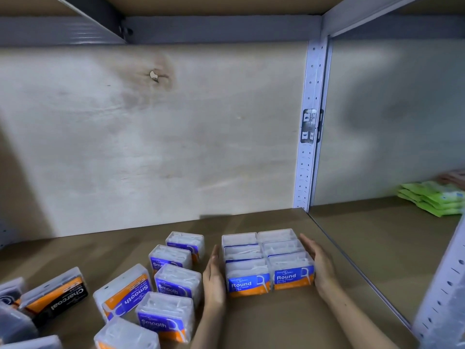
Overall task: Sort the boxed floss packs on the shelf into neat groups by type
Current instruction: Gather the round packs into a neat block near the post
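Round pks (247, 273) sit on the shelf (289, 323) as a tight block, 2 cols x 3 rows, front labels facing the camera, near the R edge of this bay. L hand (214, 275) lies flat against the block's L side, fingers straight and together, pointing toward the back wall. R hand (319, 265) mirrors it on the R side, palm against the front R pack. So each hand's grip is apart, curled round nothing (just flat palms set against both sides).

Just L of the L hand are the Smooth pks (176, 280), purple and orange, loosely bunched. Most stand upright; one lies flat and turned sideways. Further L a Charcoal pack (54, 295) lies tilted, w/ more dark pks at the frame's L edge, too blurred to read. A perforated post (309, 127) divides the bays. Green packets (432, 200) are stacked in the R bay, well apart from the floss.
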